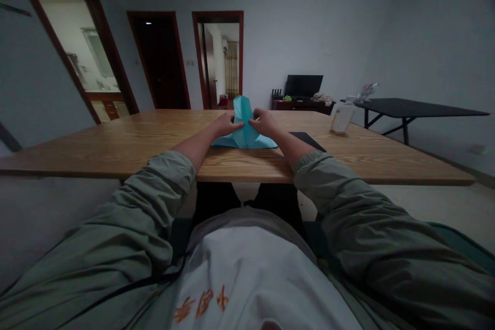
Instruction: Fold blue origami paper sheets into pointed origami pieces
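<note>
Left hand (228, 125) and right hand (264, 122), closed in a pinch, hold blue paper (245, 134) near the middle of the wooden counter's near edge; a white box (343, 118) stands by its right edge, a television (304, 86) beyond the far one

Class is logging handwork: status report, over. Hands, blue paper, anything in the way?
Left hand and right hand gripping blue paper, one each side. Paper's creased middle raised, lower edges spread. White container to the right, no obstruction seen.

Paper (247, 137) on table (135, 139), screen (303, 85) behind
</note>
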`<action>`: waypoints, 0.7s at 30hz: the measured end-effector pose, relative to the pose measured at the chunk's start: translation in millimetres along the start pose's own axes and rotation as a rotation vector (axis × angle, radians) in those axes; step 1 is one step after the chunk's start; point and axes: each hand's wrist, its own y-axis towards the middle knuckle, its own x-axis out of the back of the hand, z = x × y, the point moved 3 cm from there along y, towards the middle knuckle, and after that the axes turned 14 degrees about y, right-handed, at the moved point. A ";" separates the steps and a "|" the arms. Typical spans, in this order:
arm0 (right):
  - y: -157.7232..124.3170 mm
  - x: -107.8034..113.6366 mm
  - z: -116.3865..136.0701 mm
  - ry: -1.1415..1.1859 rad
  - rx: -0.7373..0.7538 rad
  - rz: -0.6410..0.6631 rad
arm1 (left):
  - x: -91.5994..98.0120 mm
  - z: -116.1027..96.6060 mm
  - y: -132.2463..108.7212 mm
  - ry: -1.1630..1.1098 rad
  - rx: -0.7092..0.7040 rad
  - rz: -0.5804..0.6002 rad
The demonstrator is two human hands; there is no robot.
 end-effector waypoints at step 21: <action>-3.0 -4.7 -2.7 -0.165 -0.121 0.091 | 14.4 12.8 6.3 0.148 0.015 -0.083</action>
